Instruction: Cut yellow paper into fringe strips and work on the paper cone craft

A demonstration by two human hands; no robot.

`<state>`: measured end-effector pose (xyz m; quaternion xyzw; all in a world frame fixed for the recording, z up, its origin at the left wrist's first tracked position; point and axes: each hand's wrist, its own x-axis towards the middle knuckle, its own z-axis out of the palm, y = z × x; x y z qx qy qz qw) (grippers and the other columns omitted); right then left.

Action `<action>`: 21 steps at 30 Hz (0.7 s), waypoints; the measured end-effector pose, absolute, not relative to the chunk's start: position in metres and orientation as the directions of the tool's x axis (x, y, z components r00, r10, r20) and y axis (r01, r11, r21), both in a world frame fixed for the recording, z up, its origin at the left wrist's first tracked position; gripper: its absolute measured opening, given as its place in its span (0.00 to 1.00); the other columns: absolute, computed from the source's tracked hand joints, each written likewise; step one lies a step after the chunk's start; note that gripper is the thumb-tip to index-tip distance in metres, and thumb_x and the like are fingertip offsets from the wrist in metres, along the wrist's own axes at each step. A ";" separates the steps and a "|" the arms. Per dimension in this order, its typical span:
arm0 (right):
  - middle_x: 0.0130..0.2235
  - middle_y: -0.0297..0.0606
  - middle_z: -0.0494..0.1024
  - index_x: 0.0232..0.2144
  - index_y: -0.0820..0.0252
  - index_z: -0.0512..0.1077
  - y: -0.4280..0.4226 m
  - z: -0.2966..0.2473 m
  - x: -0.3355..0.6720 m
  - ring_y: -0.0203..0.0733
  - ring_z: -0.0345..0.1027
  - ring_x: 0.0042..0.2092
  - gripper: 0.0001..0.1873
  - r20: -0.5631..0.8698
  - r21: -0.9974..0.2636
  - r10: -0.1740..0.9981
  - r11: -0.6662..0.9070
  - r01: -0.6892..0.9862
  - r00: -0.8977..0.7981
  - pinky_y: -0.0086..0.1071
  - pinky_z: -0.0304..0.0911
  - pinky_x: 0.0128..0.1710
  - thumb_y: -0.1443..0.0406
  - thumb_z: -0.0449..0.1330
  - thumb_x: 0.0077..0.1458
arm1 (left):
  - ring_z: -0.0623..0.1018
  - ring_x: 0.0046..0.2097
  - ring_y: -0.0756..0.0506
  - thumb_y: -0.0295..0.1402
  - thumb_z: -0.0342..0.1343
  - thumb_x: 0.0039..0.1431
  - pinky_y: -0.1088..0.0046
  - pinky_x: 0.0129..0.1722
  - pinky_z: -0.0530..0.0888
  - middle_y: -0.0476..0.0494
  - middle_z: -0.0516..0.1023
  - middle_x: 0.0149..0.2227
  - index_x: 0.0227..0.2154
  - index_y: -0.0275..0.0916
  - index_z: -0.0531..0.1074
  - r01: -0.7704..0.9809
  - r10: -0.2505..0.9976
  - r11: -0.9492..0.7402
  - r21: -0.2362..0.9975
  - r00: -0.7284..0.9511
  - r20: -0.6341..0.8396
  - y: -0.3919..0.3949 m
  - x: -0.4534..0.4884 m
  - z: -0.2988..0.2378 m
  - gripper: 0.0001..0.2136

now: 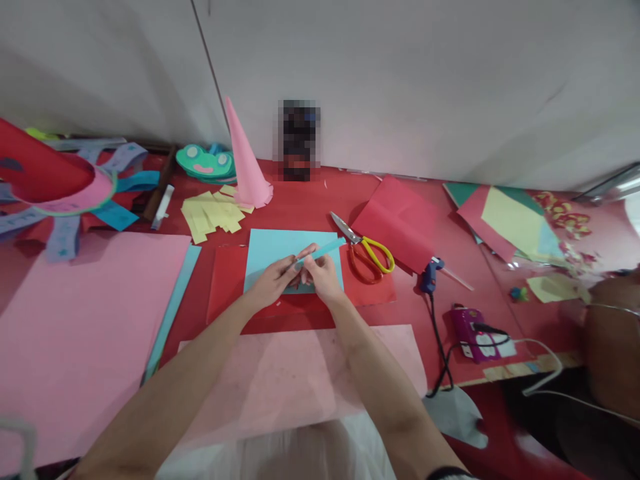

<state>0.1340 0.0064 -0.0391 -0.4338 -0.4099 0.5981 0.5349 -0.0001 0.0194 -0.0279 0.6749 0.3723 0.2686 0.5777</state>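
A narrow light-blue paper strip (329, 248) runs from between my fingers up to the right. My right hand (323, 275) pinches it with the thumb on top. Close against it, my left hand (275, 281) is closed around the strip's near end, which the fingers mostly hide. Both hands are over a light-blue paper sheet (270, 245), which lies on red sheets (225, 283). Just right of the hands lie scissors (365, 247) with one yellow and one orange handle, blades apart, pointing away to the upper left.
A pink paper cone (245, 163) stands behind yellow paper pieces (213, 213). Large pink sheets (95, 293) cover the left. Rightward are red paper (400, 220), a blue glue gun (431, 275) with its cord, and a purple power box (473, 330). Another person's arm (613, 333) is far right.
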 end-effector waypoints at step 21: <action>0.17 0.26 0.67 0.26 0.58 0.69 0.013 -0.038 0.135 0.28 0.56 0.17 0.15 -0.145 -0.928 0.983 -0.173 -0.329 -0.108 0.24 0.55 0.18 0.52 0.58 0.52 | 0.74 0.47 0.32 0.32 0.46 0.58 0.49 0.44 0.68 0.29 0.74 0.40 0.32 0.40 0.50 0.818 0.856 0.476 0.322 -0.515 0.042 0.095 -0.132 0.011 0.08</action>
